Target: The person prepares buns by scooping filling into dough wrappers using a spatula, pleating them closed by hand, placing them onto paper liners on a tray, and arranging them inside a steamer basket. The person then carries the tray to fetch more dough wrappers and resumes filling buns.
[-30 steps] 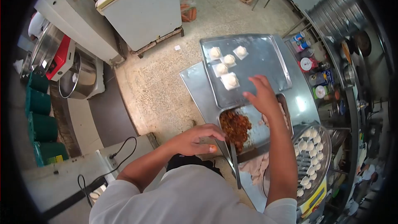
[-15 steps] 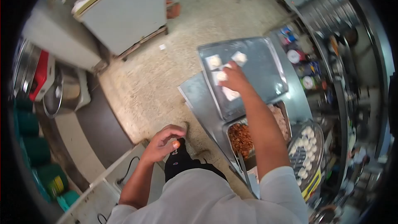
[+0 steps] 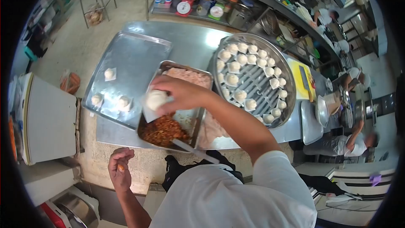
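My right hand (image 3: 182, 94) grips a round white bun (image 3: 156, 99) with a square of paper under it. It is over the metal pan (image 3: 195, 128), which holds red-brown chopped filling (image 3: 164, 131) and pale minced filling (image 3: 187, 76). A flat spatula (image 3: 195, 150) leans across the pan's near edge. To the left, the shallow metal tray (image 3: 135, 61) carries three buns on paper squares. My left hand (image 3: 120, 169) hangs in front of the table edge, loosely curled with thumb apart, holding nothing; an orange smear shows on its thumb.
Right of the pan stands a round slatted steamer tray (image 3: 258, 85) with many buns. Beyond it lie a yellow cutting board (image 3: 298, 85) and a knife (image 3: 304, 78). Shelves with scales (image 3: 184, 8) line the back. Several people (image 3: 354, 145) are at the far right.
My view has swung right toward the steamer tray. My right hand has lifted a bun with its paper off the shallow tray and carried it over the pan. My left hand stays free.
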`<action>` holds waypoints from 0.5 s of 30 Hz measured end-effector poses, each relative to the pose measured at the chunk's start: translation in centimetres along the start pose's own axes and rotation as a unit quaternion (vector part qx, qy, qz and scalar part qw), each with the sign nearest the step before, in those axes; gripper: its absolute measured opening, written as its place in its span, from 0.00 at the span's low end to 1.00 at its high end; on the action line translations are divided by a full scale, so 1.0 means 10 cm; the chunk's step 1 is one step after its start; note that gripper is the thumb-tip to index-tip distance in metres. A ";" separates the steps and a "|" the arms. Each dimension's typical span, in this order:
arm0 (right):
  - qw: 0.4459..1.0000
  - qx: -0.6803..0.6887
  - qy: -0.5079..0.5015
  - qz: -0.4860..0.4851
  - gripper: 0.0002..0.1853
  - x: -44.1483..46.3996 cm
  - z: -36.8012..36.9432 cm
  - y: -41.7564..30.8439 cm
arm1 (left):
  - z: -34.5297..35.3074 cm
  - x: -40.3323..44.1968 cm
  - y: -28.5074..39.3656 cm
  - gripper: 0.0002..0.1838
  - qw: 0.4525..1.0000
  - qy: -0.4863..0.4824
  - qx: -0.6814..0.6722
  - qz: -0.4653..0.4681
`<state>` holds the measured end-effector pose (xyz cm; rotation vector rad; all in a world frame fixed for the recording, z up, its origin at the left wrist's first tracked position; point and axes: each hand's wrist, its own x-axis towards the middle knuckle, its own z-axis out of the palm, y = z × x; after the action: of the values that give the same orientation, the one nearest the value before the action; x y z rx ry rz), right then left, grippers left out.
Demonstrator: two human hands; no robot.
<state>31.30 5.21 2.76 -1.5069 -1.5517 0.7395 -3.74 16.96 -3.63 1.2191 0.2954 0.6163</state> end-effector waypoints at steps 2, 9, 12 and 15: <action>0.998 0.003 0.040 0.041 0.28 -0.86 -0.39 -0.03 | 0.36 0.15 -0.04 0.28 1.000 -0.021 0.005 0.009; 0.933 -0.103 0.181 0.295 0.27 -3.60 -1.51 0.35 | 1.97 0.35 -0.31 0.30 0.998 -0.060 0.026 0.023; 0.904 -0.194 0.179 0.337 0.29 -4.27 -1.76 0.73 | 2.63 0.34 -0.42 0.31 0.988 -0.118 0.096 -0.006; 0.875 -0.300 0.132 0.357 0.32 -4.48 -1.91 1.08 | 3.25 0.40 -0.41 0.29 0.974 -0.172 0.144 -0.025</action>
<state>50.30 -40.35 -4.46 -2.5970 -1.0276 0.4048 17.71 -7.00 3.77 1.5668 0.1231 0.3152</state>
